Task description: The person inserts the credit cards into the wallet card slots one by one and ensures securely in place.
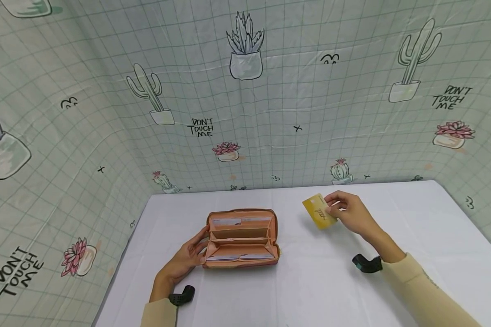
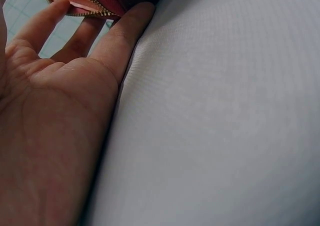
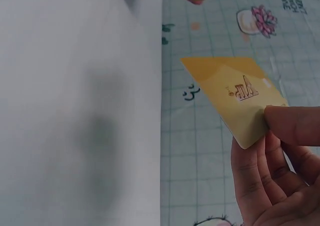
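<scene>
An orange zip-around wallet (image 1: 239, 249) lies spread open on the table, its compartments facing up. My left hand (image 1: 185, 258) holds its left edge. In the left wrist view, one fingertip touches the orange lining beside the brass zip (image 2: 95, 3), while another finger lies against the darker outer side. To the right of the wallet, above the table, my right hand (image 1: 352, 212) pinches a yellow bank card (image 1: 318, 211) by its right side. The right wrist view shows the thumb (image 3: 295, 126) on the card's printed face and fingers behind it.
Several pale cards (image 1: 226, 221) sit in the wallet's slots, along both its far and near panels. A white cloth covers the table (image 1: 311, 290). Behind it hangs a grid-patterned curtain (image 1: 286, 104) with cactus drawings. Dark wrist devices (image 1: 367, 263) are worn on both arms.
</scene>
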A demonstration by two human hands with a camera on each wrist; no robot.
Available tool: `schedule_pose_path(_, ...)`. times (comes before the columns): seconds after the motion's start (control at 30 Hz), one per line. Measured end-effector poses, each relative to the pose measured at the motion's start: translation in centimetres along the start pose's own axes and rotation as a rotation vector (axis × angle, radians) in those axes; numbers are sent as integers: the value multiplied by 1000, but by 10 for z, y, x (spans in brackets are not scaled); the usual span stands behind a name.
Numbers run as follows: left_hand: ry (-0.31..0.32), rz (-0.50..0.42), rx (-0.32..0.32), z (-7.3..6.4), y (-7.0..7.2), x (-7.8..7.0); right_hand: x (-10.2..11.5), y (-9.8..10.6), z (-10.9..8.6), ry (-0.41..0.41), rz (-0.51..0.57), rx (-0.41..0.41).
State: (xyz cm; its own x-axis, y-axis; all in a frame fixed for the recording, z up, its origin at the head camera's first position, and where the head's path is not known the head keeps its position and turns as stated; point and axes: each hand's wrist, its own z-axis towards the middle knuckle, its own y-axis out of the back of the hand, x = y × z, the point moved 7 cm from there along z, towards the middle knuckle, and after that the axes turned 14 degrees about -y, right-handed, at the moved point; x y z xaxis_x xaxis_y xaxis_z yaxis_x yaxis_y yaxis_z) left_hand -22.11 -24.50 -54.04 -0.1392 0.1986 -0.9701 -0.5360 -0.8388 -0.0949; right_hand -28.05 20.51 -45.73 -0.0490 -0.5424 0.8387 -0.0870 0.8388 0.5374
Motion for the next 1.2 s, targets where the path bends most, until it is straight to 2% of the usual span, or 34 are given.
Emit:
schedule_pose_path(0.3, 3, -6, -21, 0, 2, 3, 32, -32, 5, 55, 77, 52)
schedule_pose_path(0.6, -1, -1, -24, -1, 2, 3, 62, -61, 14, 153, 142, 49)
schedule_pose_path(0.93, -3, 0, -25, 1, 1, 2, 90, -95, 17, 283, 123, 20)
schedule_pose_path(1.2, 16, -5, -27, -2, 3, 3, 98, -112, 17, 354, 45, 13)
